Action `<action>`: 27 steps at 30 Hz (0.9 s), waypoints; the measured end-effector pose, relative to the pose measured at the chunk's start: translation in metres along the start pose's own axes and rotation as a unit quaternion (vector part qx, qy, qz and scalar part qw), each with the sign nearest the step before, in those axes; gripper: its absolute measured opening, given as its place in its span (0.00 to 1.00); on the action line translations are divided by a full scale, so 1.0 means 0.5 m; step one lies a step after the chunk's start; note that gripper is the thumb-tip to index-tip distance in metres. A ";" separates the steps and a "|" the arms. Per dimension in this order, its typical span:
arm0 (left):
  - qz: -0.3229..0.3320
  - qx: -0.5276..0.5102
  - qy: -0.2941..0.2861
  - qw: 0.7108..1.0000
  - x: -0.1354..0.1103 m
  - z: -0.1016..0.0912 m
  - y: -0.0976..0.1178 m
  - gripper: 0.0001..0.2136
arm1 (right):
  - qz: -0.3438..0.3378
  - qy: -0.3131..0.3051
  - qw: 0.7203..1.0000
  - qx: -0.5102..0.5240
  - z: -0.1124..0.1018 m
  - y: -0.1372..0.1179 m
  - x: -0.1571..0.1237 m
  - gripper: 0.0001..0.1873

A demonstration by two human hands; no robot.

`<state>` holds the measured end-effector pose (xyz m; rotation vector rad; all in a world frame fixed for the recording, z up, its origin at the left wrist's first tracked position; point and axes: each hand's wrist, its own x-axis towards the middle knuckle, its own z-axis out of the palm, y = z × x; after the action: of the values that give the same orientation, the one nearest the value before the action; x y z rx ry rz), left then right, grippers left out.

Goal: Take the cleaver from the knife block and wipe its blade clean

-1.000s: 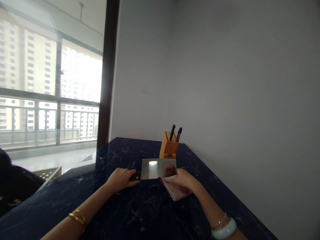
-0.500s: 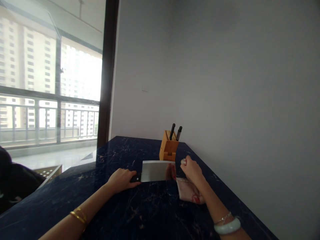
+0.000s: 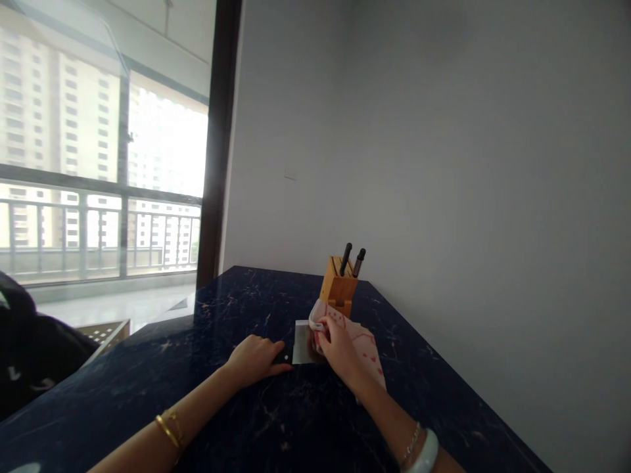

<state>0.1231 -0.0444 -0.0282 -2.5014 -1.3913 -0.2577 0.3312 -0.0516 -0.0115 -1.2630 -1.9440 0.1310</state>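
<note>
Left hand (image 3: 256,358): on the dark marble counter (image 3: 236,420), fingers curled over the black handle of the cleaver (image 3: 302,351), blade standing on edge to their right. Right hand (image 3: 338,348): fingers pinched on a white red-patterned cloth (image 3: 362,345), pressed against the blade's face, cloth draped over its top edge. Wooden knife block (image 3: 339,289): just behind, two dark handles upright
</note>
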 end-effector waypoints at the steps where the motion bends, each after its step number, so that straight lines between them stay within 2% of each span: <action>1: 0.001 0.001 0.001 1.000 0.000 0.001 0.001 0.30 | -0.010 -0.004 1.000 0.008 0.009 -0.007 0.000 0.11; 4: 0.002 0.002 0.005 1.000 -0.001 0.002 0.000 0.30 | -0.038 -0.015 0.999 0.016 0.027 -0.021 -0.003 0.09; 8: 0.003 0.007 0.008 1.000 -0.002 0.003 -0.001 0.30 | -0.046 -0.016 0.999 0.004 0.019 -0.021 -0.011 0.07; 14: 0.011 0.021 0.010 1.000 -0.001 0.001 0.001 0.28 | -0.102 -0.055 0.993 -0.008 -0.002 -0.024 -0.035 0.16; 17: 0.016 0.024 0.008 1.000 -0.001 -0.001 0.001 0.29 | -0.090 -0.063 0.994 -0.012 0.007 -0.028 -0.040 0.16; 22: 0.016 0.026 0.007 1.000 -0.002 -0.004 0.002 0.29 | -0.077 -0.036 0.996 -0.038 0.024 -0.014 -0.028 0.14; 27: 0.007 0.027 0.006 1.000 -0.003 -0.006 0.004 0.29 | -0.066 -0.014 0.993 -0.101 0.027 0.003 -0.018 0.23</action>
<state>0.1240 -0.0477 -0.0263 -2.4614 -1.3569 -0.2295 0.3251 -0.0539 -0.0265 -1.2622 -2.1001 -0.1189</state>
